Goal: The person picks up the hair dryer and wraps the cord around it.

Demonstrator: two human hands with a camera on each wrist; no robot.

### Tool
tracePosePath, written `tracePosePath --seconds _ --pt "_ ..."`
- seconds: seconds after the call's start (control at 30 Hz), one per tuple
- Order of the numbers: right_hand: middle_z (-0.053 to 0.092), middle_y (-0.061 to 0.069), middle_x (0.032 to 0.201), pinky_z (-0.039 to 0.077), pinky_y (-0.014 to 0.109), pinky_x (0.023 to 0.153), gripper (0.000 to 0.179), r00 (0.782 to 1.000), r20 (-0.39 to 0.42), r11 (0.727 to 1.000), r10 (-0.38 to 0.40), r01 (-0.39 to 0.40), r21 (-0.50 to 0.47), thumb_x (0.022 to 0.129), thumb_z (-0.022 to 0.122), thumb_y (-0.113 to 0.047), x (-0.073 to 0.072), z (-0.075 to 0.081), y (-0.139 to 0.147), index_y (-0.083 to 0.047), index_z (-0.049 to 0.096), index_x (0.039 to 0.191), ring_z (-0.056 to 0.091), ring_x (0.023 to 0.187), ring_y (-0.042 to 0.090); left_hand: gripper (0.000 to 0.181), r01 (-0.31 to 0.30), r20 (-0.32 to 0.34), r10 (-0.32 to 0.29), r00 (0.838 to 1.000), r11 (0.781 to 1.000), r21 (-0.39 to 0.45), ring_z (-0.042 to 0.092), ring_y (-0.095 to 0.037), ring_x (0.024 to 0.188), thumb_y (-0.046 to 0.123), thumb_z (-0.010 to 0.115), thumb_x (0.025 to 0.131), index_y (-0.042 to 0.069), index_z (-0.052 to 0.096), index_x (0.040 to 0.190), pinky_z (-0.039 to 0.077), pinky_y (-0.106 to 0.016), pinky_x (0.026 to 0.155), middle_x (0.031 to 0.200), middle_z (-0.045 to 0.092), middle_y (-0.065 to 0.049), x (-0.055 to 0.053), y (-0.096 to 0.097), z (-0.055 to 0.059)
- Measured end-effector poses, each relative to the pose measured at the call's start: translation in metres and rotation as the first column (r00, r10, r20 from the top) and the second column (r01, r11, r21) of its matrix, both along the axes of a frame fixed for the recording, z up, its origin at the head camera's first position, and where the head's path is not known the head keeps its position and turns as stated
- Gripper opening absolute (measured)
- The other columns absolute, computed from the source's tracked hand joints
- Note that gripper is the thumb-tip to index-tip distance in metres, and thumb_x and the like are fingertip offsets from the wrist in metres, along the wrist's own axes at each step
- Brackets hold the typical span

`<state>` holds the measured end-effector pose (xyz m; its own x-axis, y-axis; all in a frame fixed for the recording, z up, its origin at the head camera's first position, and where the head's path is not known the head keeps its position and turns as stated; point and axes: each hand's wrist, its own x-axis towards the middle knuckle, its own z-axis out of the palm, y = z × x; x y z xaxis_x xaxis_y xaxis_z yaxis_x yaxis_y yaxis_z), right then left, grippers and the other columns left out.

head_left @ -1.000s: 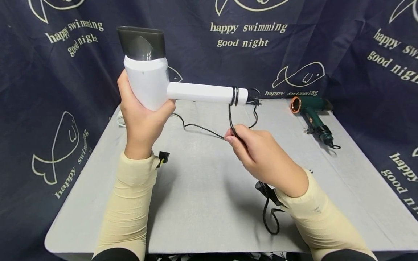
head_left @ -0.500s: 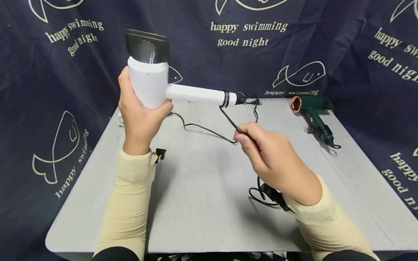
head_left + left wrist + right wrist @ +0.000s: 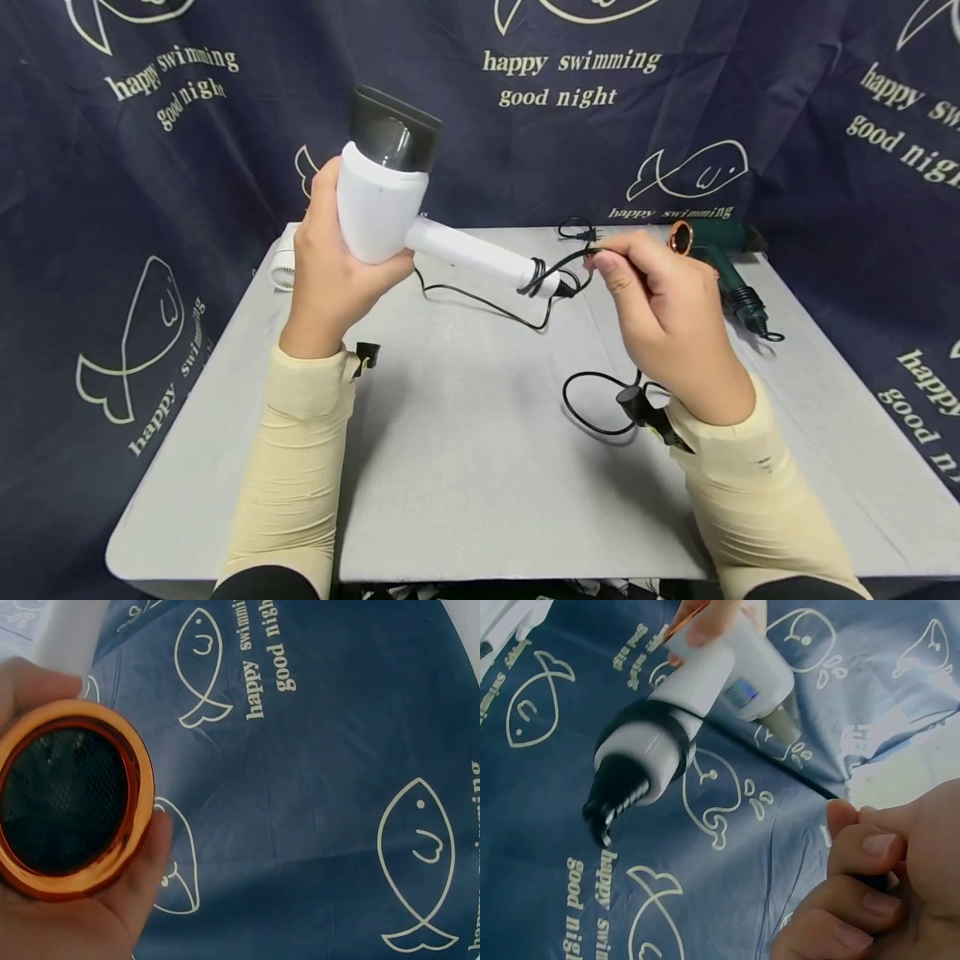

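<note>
Clasping white dryer [image 3: 381,208] in left grip [image 3: 333,271], pinching cord [image 3: 772,759] in right grip [image 3: 667,317]. Could unwind coils [image 3: 536,278] through slack or, by dipping, snag plug [image 3: 590,235] near tabletop's [image 3: 457,467] far edge.

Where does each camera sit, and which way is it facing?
On the head: looks forward and down at the white hair dryer; left hand, right hand and sleeved arms show.
On the left wrist: faces the dryer's copper-rimmed end; the left hand shows.
On the right wrist: faces the dryer's handle and cord; both hands show.
Head and right wrist share dryer, cord and both hands.
</note>
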<state>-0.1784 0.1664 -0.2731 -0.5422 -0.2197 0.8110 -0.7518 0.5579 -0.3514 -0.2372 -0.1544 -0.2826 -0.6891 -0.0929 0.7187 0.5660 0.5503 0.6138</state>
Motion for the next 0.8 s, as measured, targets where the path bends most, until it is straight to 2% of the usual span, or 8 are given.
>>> tracePosePath --seconds 0.2,0.33,0.47,0.63,0.8 --pt "0.062 0.0 0.074 0.031 0.019 0.058 0.014 1.0 -0.003 0.996 -0.012 0.012 -0.084 0.102 0.062 -0.008 -0.008 0.0 0.004 -0.001 0.074 0.099 0.038 0.059 0.001 0.093 0.12 0.01 -0.12 0.993 0.993 0.019 0.058 -0.014 0.102 -0.001 0.082 0.061 0.013 0.049 0.147 0.045 -0.03 0.086 0.131 0.061 -0.002 0.018 0.008 0.013" --pt "0.063 0.003 0.076 0.032 0.021 0.06 0.016 1.0 0.007 0.992 -0.015 0.016 -0.126 0.102 0.061 -0.007 -0.013 -0.001 0.006 0.002 0.073 0.096 0.038 0.06 0.001 0.093 0.182 0.026 -0.183 0.983 0.983 0.04 0.058 -0.013 0.099 -0.005 0.082 0.061 0.012 0.05 0.146 0.046 -0.028 0.084 0.124 0.064 -0.004 0.026 0.01 0.017" --pt "0.059 0.002 0.074 0.032 0.021 0.061 0.016 0.999 0.021 0.99 -0.038 0.041 -0.135 0.102 0.061 -0.008 -0.017 -0.001 0.008 0.001 0.073 0.097 0.039 0.061 0.004 0.092 0.243 0.001 -0.243 0.97 0.968 0.056 0.059 -0.015 0.098 -0.005 0.082 0.061 0.011 0.05 0.146 0.046 -0.029 0.085 0.118 0.067 -0.006 0.028 0.011 0.017" --pt "0.058 0.004 0.075 0.032 0.021 0.061 0.017 0.996 0.066 0.986 -0.06 0.069 -0.153 0.102 0.061 -0.008 -0.014 0.002 0.006 0.003 0.073 0.097 0.041 0.063 0.007 0.087 0.31 -0.054 -0.305 0.951 0.945 0.107 0.059 -0.018 0.102 -0.004 0.081 0.06 0.006 0.053 0.142 0.046 -0.029 0.088 0.121 0.067 -0.007 0.028 0.012 0.019" --pt "0.063 0.005 0.084 0.034 0.022 0.059 0.016 0.99 0.14 0.987 -0.027 0.049 -0.154 0.102 0.062 -0.009 -0.01 0.005 0.0 0.002 0.073 0.1 0.042 0.063 0.008 0.085 0.394 -0.122 -0.378 0.918 0.906 0.156 0.059 -0.024 0.102 -0.004 0.08 0.061 0.003 0.053 0.142 0.047 -0.032 0.088 0.122 0.065 -0.006 0.03 0.011 0.021"
